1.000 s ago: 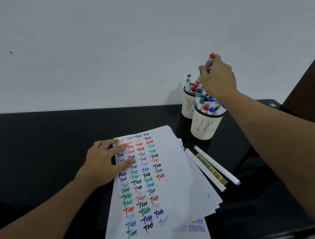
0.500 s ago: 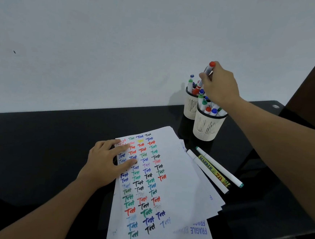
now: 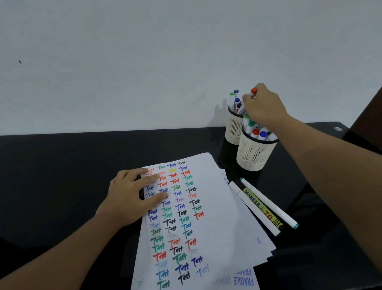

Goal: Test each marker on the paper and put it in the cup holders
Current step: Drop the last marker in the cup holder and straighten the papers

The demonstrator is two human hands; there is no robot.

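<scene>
Black table (image 3: 68, 181): papers (image 3: 225, 216), three markers (image 3: 270, 203), two cups (image 3: 253, 154).

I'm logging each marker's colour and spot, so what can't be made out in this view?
- Red-capped marker: barrel hidden by the right hand; which cup holder unclear.
- Rear cup holder: partly behind front cup holder.
- Paper: bottom edge cut off; some words under left hand.

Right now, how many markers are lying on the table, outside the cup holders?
3, side by side right of the paper sheets: a white marker, a yellow-labelled marker, and a teal-capped marker. The sheets may hide more.
</scene>
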